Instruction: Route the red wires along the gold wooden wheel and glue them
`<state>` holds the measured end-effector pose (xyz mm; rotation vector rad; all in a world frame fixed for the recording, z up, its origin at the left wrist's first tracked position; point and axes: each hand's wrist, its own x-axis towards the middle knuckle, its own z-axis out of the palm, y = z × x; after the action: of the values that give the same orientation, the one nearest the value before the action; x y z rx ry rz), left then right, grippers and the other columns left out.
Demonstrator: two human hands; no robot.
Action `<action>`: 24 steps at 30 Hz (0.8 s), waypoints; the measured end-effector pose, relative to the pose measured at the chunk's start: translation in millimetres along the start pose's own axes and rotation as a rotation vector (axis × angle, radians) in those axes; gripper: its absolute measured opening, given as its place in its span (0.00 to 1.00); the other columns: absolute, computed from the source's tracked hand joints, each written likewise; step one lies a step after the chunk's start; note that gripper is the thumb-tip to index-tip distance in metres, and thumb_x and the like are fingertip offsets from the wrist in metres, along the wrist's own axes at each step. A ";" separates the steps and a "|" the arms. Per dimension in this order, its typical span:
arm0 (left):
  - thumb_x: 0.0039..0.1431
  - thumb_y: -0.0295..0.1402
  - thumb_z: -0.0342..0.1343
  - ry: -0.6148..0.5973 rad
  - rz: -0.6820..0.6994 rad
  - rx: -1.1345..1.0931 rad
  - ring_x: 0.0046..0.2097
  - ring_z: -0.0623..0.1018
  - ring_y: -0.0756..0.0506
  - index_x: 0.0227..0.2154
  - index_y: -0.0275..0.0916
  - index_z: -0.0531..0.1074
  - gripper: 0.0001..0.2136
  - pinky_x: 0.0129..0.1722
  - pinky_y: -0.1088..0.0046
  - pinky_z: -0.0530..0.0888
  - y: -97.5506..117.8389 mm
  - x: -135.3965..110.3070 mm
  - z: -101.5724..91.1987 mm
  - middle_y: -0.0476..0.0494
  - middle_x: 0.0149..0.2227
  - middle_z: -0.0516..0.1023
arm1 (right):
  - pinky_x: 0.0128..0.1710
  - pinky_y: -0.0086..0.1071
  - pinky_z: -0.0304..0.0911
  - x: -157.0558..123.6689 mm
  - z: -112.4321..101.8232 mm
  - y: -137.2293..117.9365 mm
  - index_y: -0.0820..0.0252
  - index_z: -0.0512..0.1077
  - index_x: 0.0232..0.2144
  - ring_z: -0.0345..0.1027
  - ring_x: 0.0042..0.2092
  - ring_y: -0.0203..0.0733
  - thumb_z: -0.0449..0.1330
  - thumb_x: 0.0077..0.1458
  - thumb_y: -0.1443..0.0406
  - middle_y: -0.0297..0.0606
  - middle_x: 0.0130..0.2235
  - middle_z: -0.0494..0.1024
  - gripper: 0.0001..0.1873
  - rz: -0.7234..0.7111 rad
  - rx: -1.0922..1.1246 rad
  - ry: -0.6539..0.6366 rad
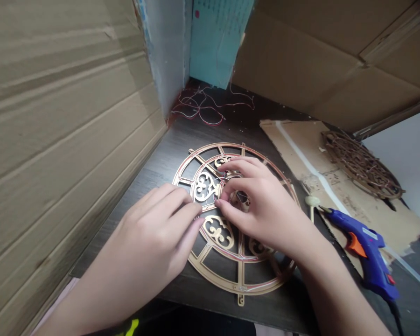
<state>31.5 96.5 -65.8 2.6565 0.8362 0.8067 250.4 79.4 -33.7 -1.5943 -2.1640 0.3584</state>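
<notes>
A round, gold-coloured openwork frame [241,275] with spokes and scroll ornaments lies flat on the dark table. Thin red and white wires [231,255] run along the grooves of its rings. At the left of the inner ring, my left hand [157,228] is closed, thumb and fingertips pinched at the wire there. My right hand [262,200] arches over the centre, with thumb and index finger pinched together beside the small middle ring. A fine wire shows near those fingertips, but the exact grip is partly hidden. The right hand covers part of the frame's right side.
A blue glue gun [366,247] with an orange trigger lies at the right, its nozzle by a pale round-headed object [312,201]. Behind it, a second wired round frame [362,163] rests on a cardboard sheet [294,140]. Loose wires [199,109] lie at the back; cardboard walls [73,116] border the table.
</notes>
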 end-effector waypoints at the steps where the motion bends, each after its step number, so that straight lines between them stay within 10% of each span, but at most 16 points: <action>1: 0.69 0.24 0.54 -0.003 -0.006 0.001 0.45 0.73 0.42 0.43 0.36 0.75 0.06 0.46 0.58 0.72 0.0 -0.4 -0.3 0.42 0.42 0.75 | 0.64 0.45 0.60 0.0 -0.6 0.3 0.57 0.75 0.26 0.65 0.61 0.50 0.63 0.56 0.71 0.41 0.53 0.77 0.07 0.006 -0.001 -0.003; 24: 0.69 0.25 0.55 0.006 -0.013 -0.054 0.46 0.73 0.43 0.46 0.38 0.75 0.07 0.47 0.60 0.71 -2.9 0.3 0.6 0.44 0.44 0.75 | 0.63 0.42 0.59 3.1 -9.3 9.7 0.56 0.74 0.28 0.66 0.60 0.45 0.63 0.58 0.71 0.39 0.51 0.77 0.07 -0.071 0.054 -0.060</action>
<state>30.8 99.0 -67.2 2.5999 0.8209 0.8223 262.2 84.8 -29.3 -1.4913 -2.2299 0.4432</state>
